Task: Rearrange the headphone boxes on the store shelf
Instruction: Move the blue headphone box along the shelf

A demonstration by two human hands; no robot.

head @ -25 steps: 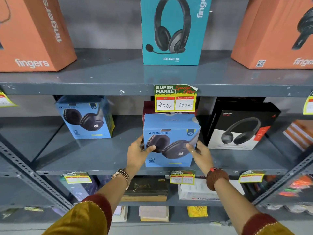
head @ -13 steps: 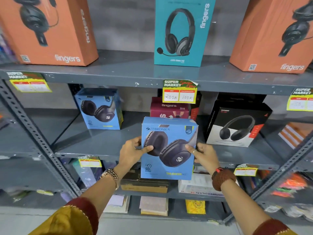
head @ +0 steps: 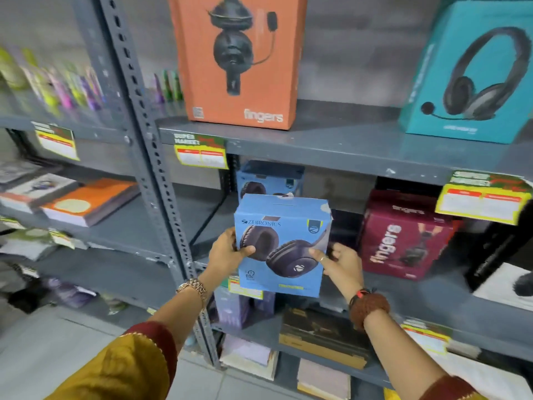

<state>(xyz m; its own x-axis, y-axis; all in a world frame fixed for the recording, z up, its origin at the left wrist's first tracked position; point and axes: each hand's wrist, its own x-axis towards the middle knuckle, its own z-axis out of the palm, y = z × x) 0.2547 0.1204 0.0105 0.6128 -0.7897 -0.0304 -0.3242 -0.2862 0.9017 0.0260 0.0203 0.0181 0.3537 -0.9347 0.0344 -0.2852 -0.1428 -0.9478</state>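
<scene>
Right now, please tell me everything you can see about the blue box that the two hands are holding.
The blue Zebronics box looks like printed cardboard, with dark over-ear headphones pictured on its front. It is upright, slightly tilted, held in front of the middle shelf. The left hand grips its left edge, the right hand its right edge. Another similar blue box stands behind it.

Layout, middle shelf bay.
Zebronics headphone box [head: 281,243] is sitting between left hand [head: 227,252] and right hand [head: 341,262], before a matching box [head: 269,179]; Fingers box [head: 403,235] is standing to its right.
</scene>
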